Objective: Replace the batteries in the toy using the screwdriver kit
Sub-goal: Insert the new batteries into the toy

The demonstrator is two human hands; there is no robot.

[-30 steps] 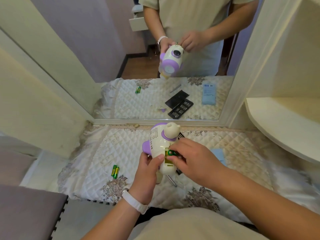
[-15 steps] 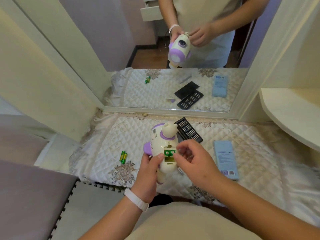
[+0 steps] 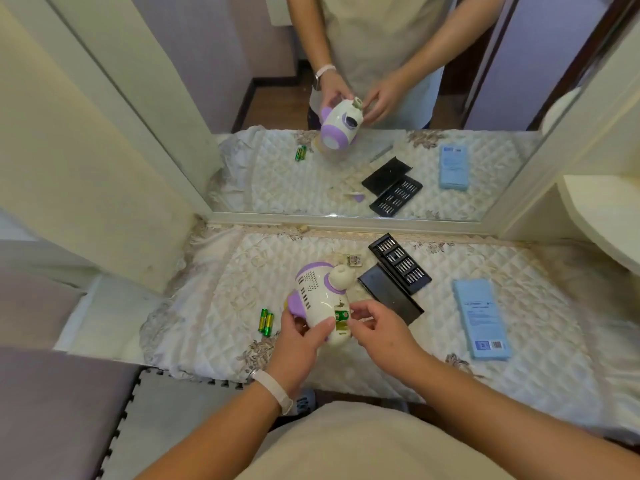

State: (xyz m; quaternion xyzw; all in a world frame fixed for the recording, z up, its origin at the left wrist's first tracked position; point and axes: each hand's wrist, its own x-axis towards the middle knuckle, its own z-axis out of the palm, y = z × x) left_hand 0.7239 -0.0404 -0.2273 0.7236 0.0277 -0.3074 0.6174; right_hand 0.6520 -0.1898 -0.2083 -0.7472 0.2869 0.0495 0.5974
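I hold the white and purple toy (image 3: 317,299) above the quilted cloth, its underside turned up. My left hand (image 3: 298,341) grips its lower body, thumb beside the open battery compartment (image 3: 341,318). A green battery lies in the compartment's upper slot. My right hand (image 3: 377,329) hovers at the compartment's right edge, fingers loosely curled, thumb tip by the battery, nothing pinched. Two green batteries (image 3: 266,322) lie on the cloth to the left. The screwdriver kit's bit tray (image 3: 400,263) and its black lid (image 3: 389,299) lie behind the toy on the right.
A small battery cover (image 3: 354,260) lies behind the toy. A light blue box (image 3: 479,318) lies at the right. A mirror (image 3: 346,168) stands along the back edge and reflects the scene. A cream shelf (image 3: 602,216) juts out at the right.
My right hand pinched a green battery at the compartment; now the battery sits inside and the fingers have eased off it. The view has tilted, showing the kit and blue box.
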